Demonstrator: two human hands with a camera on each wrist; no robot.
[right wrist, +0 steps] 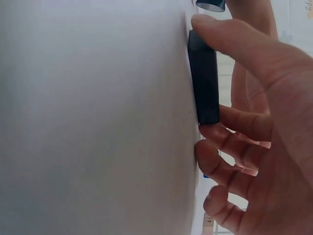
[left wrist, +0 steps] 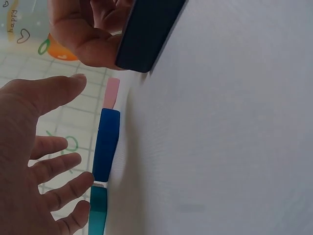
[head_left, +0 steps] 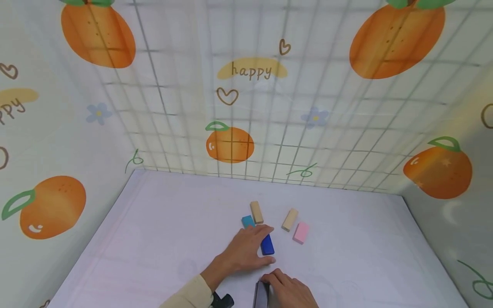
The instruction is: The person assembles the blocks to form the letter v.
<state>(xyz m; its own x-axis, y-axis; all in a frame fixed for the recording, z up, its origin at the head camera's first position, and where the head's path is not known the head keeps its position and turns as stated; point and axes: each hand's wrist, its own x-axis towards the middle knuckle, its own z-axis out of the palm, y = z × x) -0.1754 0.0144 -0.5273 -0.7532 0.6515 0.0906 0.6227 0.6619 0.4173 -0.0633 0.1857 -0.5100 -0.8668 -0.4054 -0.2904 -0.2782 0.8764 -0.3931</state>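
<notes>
My left hand [head_left: 243, 253] is over the table, its thumb held apart from its fingers. A dark blue block [head_left: 267, 245] lies beside its fingers, and the left wrist view shows nothing in its grasp. A light blue block [head_left: 248, 221] sits just past the knuckles, partly covered. My right hand [head_left: 292, 291] holds a black rectangular block [right wrist: 205, 81] by its ends, thumb on one and fingers at the other. The block is down at or very close to the tabletop. The head view cuts off its near end.
Beyond the left hand lies a plain wooden block [head_left: 256, 212]. Another wooden block [head_left: 290, 220] and a pink block [head_left: 301, 232] lie to the right. A black device [head_left: 222, 300] is by the left wrist. Printed curtains [head_left: 173, 128] surround the white table [head_left: 185, 192].
</notes>
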